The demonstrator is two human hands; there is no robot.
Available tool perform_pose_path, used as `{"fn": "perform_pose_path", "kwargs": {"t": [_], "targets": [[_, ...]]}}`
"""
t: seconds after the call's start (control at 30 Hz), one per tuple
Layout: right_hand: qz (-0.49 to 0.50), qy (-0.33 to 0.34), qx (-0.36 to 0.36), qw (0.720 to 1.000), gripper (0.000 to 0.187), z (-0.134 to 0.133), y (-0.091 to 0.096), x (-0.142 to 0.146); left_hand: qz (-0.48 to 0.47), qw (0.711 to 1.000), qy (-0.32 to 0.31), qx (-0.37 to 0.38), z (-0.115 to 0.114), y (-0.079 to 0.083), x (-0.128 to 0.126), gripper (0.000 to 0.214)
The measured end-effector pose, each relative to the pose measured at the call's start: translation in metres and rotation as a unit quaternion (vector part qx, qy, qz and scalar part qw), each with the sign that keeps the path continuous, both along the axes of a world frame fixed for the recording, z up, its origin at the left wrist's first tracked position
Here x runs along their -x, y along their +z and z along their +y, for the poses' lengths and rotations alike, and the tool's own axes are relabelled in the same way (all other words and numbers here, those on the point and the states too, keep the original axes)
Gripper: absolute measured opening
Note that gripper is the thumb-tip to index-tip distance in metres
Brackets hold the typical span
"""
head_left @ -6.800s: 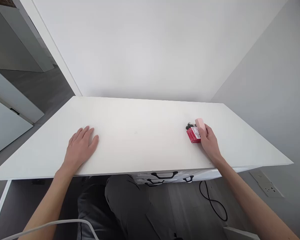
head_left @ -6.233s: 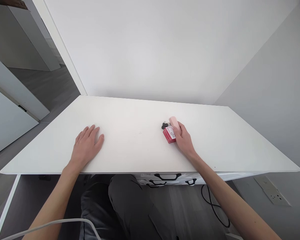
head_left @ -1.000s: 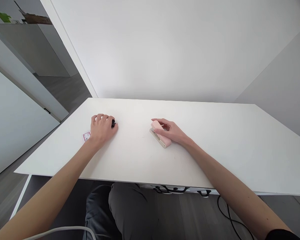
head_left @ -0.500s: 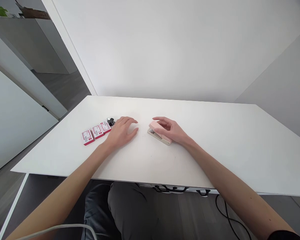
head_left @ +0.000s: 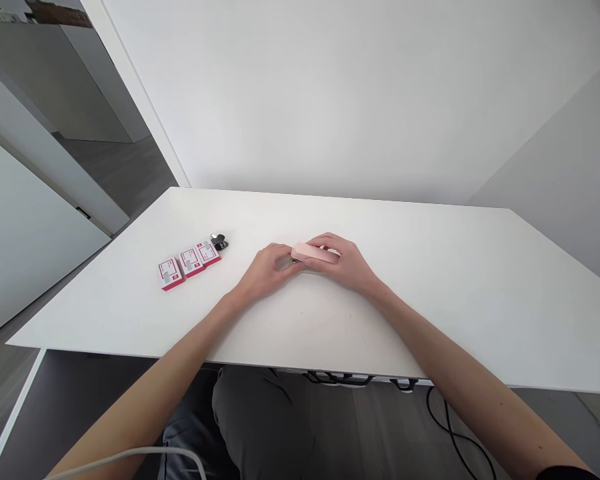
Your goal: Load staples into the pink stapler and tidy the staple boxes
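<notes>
A pink stapler (head_left: pixel 311 251) is held between both hands over the middle of the white table. My right hand (head_left: pixel 347 264) wraps round its right end, with fingers behind and thumb in front. At its left end, the fingertips and thumb of my left hand (head_left: pixel 266 269) close on the front part. The stapler's lower part is mostly hidden by my fingers. To the left lie three small white and red boxes (head_left: pixel 191 262) in a slanted row. A small black and silver object (head_left: pixel 220 242), perhaps a staple remover, lies by the farthest box.
The white table (head_left: pixel 430 287) meets a white wall at the back. Black cables (head_left: pixel 455 433) hang below its front edge on the right. A pale cable (head_left: pixel 130 455) crosses near my left forearm.
My left hand has moved right, from beside the boxes to the stapler's left end, and has closed on it. The stapler has turned in my right hand and lies more level across the view.
</notes>
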State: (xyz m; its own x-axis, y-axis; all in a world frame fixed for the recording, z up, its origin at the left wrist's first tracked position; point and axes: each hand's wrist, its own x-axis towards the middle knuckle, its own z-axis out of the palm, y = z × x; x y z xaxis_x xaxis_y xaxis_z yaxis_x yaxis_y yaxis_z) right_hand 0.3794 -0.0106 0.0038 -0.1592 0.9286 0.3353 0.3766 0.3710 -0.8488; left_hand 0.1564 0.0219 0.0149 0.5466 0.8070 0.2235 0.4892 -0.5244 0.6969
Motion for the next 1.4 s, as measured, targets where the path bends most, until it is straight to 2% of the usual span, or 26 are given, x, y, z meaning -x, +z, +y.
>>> {"fn": "perform_pose_path", "kwargs": {"t": [0.17, 0.43, 0.63, 0.9, 1.17, 1.4], "targets": [[-0.038, -0.001, -0.019, 0.999, 0.034, 0.000, -0.005, 0.003, -0.019, 1.000, 0.011, 0.016, 0.003, -0.004, 0.004, 0.034], [-0.015, 0.014, -0.024, 1.000, 0.036, -0.001, -0.009, 0.007, -0.015, 1.000, -0.002, -0.003, 0.002, -0.012, 0.006, 0.035], [0.012, 0.028, -0.025, 0.999, 0.033, 0.000, -0.013, 0.007, -0.016, 0.999, 0.005, -0.034, 0.003, -0.017, 0.006, 0.028], [0.080, 0.019, 0.047, 0.996, 0.034, -0.006, -0.002, 0.009, -0.015, 0.997, 0.000, -0.075, -0.003, -0.015, 0.004, 0.017], [0.218, 0.084, 0.131, 0.964, 0.045, -0.003, -0.003, 0.007, -0.024, 0.995, -0.019, -0.094, -0.001, -0.019, 0.003, 0.023], [0.257, 0.117, 0.142, 0.949, 0.041, 0.000, -0.002, 0.003, -0.011, 0.994, -0.034, -0.101, -0.003, -0.017, 0.004, 0.023]]}}
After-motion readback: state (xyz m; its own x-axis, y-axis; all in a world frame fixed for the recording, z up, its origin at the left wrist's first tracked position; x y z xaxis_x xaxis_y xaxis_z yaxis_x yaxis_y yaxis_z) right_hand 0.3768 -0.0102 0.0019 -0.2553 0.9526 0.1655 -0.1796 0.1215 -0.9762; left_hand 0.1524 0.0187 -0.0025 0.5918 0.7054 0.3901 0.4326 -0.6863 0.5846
